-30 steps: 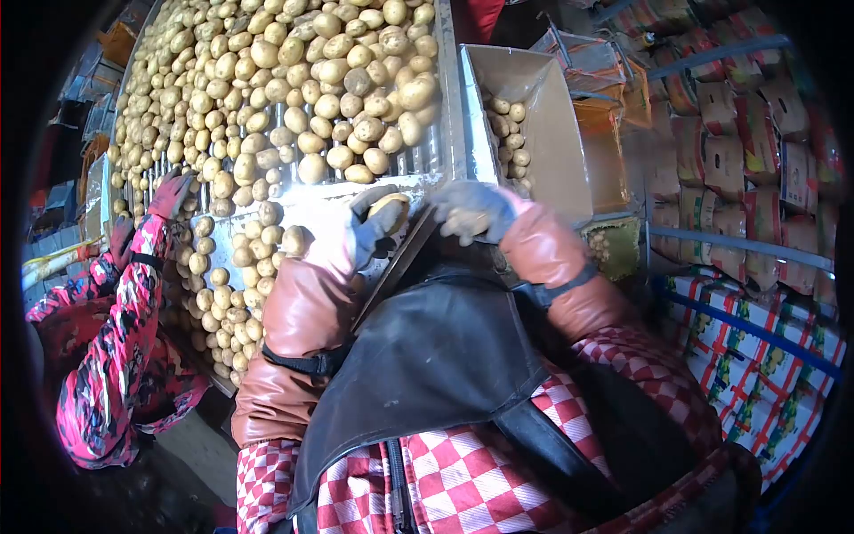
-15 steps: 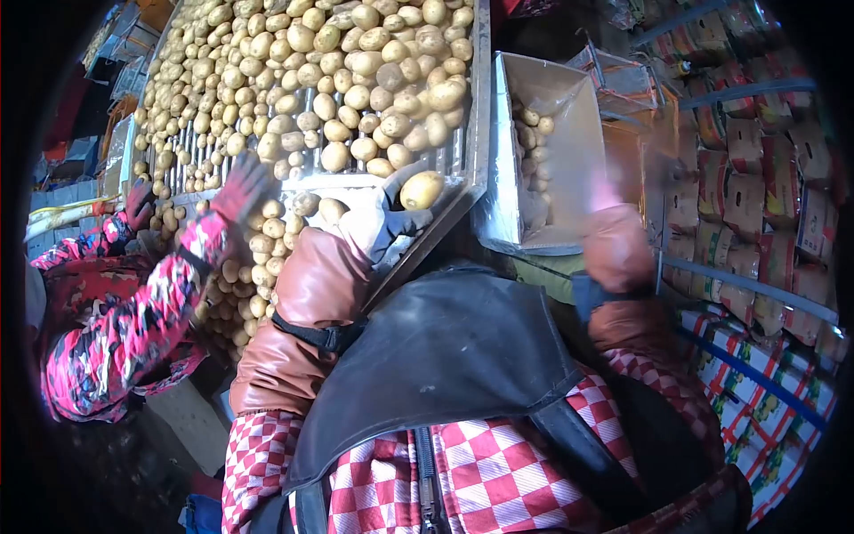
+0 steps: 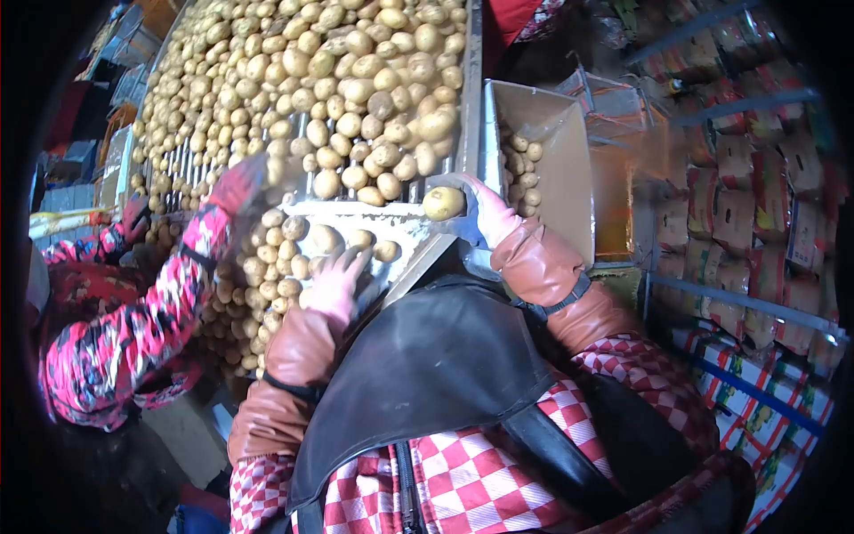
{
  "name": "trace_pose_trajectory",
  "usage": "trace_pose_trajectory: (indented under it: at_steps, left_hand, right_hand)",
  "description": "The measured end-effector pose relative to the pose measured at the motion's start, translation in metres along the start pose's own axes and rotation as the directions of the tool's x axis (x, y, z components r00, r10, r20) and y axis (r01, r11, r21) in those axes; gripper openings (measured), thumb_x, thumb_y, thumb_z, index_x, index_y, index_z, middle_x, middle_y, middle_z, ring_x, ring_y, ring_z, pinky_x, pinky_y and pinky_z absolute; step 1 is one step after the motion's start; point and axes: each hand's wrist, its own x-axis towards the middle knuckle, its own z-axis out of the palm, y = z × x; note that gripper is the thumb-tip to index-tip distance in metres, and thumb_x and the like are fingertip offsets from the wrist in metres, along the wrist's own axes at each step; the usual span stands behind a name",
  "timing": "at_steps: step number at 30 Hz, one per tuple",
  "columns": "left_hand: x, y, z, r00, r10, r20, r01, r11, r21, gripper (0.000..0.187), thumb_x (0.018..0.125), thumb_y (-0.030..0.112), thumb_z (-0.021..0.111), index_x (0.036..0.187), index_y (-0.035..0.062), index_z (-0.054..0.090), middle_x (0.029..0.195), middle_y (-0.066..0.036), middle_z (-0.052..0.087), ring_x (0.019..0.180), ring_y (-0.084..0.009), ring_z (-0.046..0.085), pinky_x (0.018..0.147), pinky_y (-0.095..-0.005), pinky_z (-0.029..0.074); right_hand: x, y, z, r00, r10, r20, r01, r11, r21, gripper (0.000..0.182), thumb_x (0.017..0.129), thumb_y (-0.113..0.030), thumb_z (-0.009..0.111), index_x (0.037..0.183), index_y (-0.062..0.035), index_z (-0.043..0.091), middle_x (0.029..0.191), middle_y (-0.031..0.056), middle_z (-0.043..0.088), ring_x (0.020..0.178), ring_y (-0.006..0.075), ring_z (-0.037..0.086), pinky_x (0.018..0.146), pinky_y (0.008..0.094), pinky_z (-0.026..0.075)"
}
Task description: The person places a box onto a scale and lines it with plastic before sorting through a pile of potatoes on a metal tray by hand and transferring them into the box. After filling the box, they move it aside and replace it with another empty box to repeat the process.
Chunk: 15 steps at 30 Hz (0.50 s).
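Observation:
My right hand [image 3: 485, 212], in a pink and blue-grey glove, grips a potato [image 3: 443, 203] at the corner of the sorting table [image 3: 458, 151]. My left hand [image 3: 336, 283], gloved too, has its fingers spread over the near white ledge [image 3: 391, 219]. Close to those fingertips lie a single potato [image 3: 386, 251] and the edge of a heap of potatoes [image 3: 267, 258]. Beyond the ledge, many more potatoes [image 3: 302, 67] cover the table's slatted bed.
Right of the table stands an open carton [image 3: 569, 178] with several potatoes [image 3: 525, 169] inside. A co-worker's gloved hand [image 3: 238, 185] reaches over the table from the left, its sleeve [image 3: 133, 334] pink camouflage. Stacked boxes [image 3: 738, 196] line the right side.
My left hand, which held a potato by the table corner, is now lower left with spread fingers. My right hand has come left from beside the carton and now holds a potato.

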Motion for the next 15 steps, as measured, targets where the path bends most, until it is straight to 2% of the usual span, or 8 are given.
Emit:
trace_pose_trajectory:
  at_steps: [5, 8, 9, 10, 11, 12, 13, 15]
  left_hand:
    - [-0.025, -0.016, -0.002, 0.982, -0.084, -0.172, 0.083, 0.996, -0.015, 0.055, 0.082, 0.026, 0.071, 0.134, 0.0144, 0.056, 0.144, -0.019, 0.045, 0.131, -0.0394, 0.045, 0.109, -0.0502, 0.035]
    - [-0.034, -0.042, 0.018, 0.92, -0.169, -0.354, 0.136, 0.984, -0.118, 0.045, 0.086, 0.017, 0.068, 0.129, 0.0056, 0.059, 0.129, -0.02, 0.059, 0.12, -0.0401, 0.054, 0.105, -0.0474, 0.042]
    - [-0.039, -0.046, 0.018, 0.908, -0.149, -0.391, 0.129, 0.989, -0.077, 0.044, 0.087, 0.017, 0.068, 0.128, 0.0044, 0.059, 0.128, -0.021, 0.059, 0.121, -0.0399, 0.054, 0.105, -0.0477, 0.041]
    - [-0.046, -0.052, 0.019, 0.899, -0.149, -0.412, 0.139, 0.989, -0.054, 0.044, 0.087, 0.017, 0.068, 0.128, 0.0041, 0.059, 0.127, -0.02, 0.06, 0.12, -0.0398, 0.054, 0.104, -0.0476, 0.042]
    - [-0.051, -0.057, 0.022, 0.888, -0.154, -0.434, 0.155, 0.987, -0.033, 0.043, 0.087, 0.017, 0.068, 0.128, 0.0039, 0.059, 0.126, -0.02, 0.06, 0.12, -0.0398, 0.054, 0.104, -0.0475, 0.042]
    - [-0.054, -0.059, 0.02, 0.859, -0.165, -0.484, 0.145, 0.986, -0.078, 0.042, 0.088, 0.016, 0.068, 0.127, 0.0041, 0.059, 0.125, -0.019, 0.06, 0.119, -0.0394, 0.054, 0.104, -0.0479, 0.042]
    - [-0.055, -0.06, 0.021, 0.844, -0.187, -0.503, 0.144, 0.982, -0.123, 0.039, 0.089, 0.013, 0.067, 0.125, 0.0041, 0.06, 0.125, -0.019, 0.061, 0.119, -0.0388, 0.055, 0.102, -0.0474, 0.043]
    - [-0.053, -0.056, 0.016, 0.822, -0.212, -0.529, 0.177, 0.977, -0.116, 0.036, 0.089, 0.01, 0.066, 0.124, 0.0029, 0.06, 0.124, -0.018, 0.062, 0.118, -0.0379, 0.055, 0.101, -0.0464, 0.044]
  right_hand:
    - [-0.017, -0.007, -0.06, 0.906, 0.415, 0.082, -0.403, 0.788, 0.465, 0.058, 0.089, -0.042, 0.068, 0.131, -0.0055, 0.052, 0.103, 0.0103, 0.063, 0.081, 0.0208, 0.063, 0.065, 0.031, 0.055]
    - [-0.028, -0.004, -0.141, 0.786, 0.615, 0.07, -0.453, 0.495, 0.742, 0.045, 0.091, -0.046, 0.063, 0.119, -0.0103, 0.058, 0.095, 0.0108, 0.064, 0.074, 0.0197, 0.064, 0.055, 0.031, 0.051]
    - [-0.034, 0.006, -0.184, 0.815, 0.552, -0.177, -0.343, 0.706, 0.619, 0.042, 0.092, -0.05, 0.059, 0.113, -0.0134, 0.061, 0.092, 0.0083, 0.065, 0.074, 0.0212, 0.063, 0.058, 0.0321, 0.051]
    - [-0.038, 0.01, -0.239, 0.788, 0.58, -0.206, -0.236, 0.594, 0.769, 0.039, 0.091, -0.048, 0.061, 0.11, -0.0139, 0.062, 0.091, 0.0074, 0.066, 0.08, 0.0232, 0.064, 0.065, 0.0349, 0.054]
    - [-0.029, 0.098, -0.332, 0.882, 0.136, -0.452, 0.037, 0.935, 0.352, 0.032, 0.094, -0.039, 0.058, 0.109, -0.0116, 0.063, 0.09, 0.0088, 0.066, 0.085, 0.025, 0.066, 0.069, 0.038, 0.055]
    - [-0.022, 0.094, -0.354, 0.882, 0.136, -0.451, 0.035, 0.936, 0.351, 0.032, 0.094, -0.039, 0.058, 0.109, -0.0116, 0.063, 0.09, 0.0088, 0.066, 0.085, 0.025, 0.066, 0.069, 0.038, 0.055]
    - [-0.018, 0.102, -0.379, 0.878, -0.019, -0.479, -0.023, 0.996, -0.083, 0.029, 0.095, -0.037, 0.055, 0.109, -0.0131, 0.062, 0.096, 0.0087, 0.064, 0.091, 0.0243, 0.064, 0.076, 0.0385, 0.054]
    - [-0.011, 0.091, -0.393, 0.894, -0.3, -0.332, -0.118, 0.557, -0.822, 0.023, 0.098, -0.034, 0.05, 0.109, -0.0161, 0.059, 0.108, 0.0087, 0.062, 0.104, 0.0228, 0.059, 0.089, 0.0396, 0.05]
